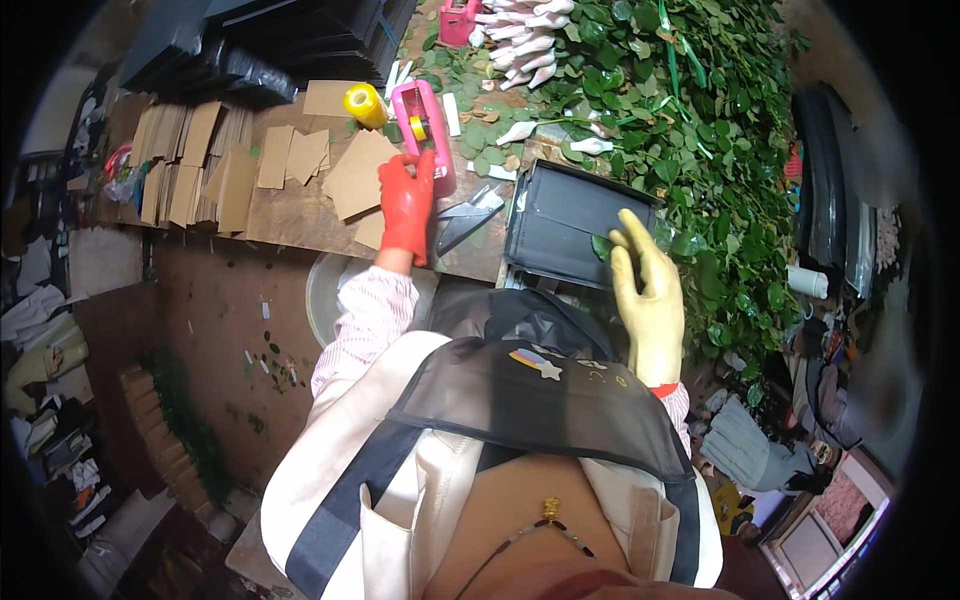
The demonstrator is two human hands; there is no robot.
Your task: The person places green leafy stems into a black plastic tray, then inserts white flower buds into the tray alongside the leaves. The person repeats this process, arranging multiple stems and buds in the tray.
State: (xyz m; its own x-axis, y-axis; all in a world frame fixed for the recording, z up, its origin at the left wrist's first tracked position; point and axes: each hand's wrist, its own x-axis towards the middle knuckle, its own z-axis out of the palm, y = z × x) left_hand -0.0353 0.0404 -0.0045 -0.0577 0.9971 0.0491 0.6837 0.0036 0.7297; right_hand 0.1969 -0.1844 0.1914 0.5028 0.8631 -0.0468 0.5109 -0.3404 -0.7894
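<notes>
My left hand [404,205], in a red glove, reaches to the near end of a pink tape dispenser [440,181]. Its fingers are bent together there, and whatever they grip is hidden. A yellow tape roll [418,127] sits in the dispenser. My right hand [652,297] wears a pale yellow glove. Its fingers are stretched out and it holds nothing, beside the right edge of a shallow black box [560,215]. Between the dispenser and the box lie scissors [470,214] with dark handles. A green leaf [601,247] shows at the box's right side.
Leafy rose stems [720,150] pile up on the right, with white-wrapped flower heads [522,45] at the far side. Cardboard pieces [360,172] and upright cardboard stacks [195,160] lie left. A larger yellow tape roll [364,105] stands near the dispenser. Black boxes [300,40] fill the far left.
</notes>
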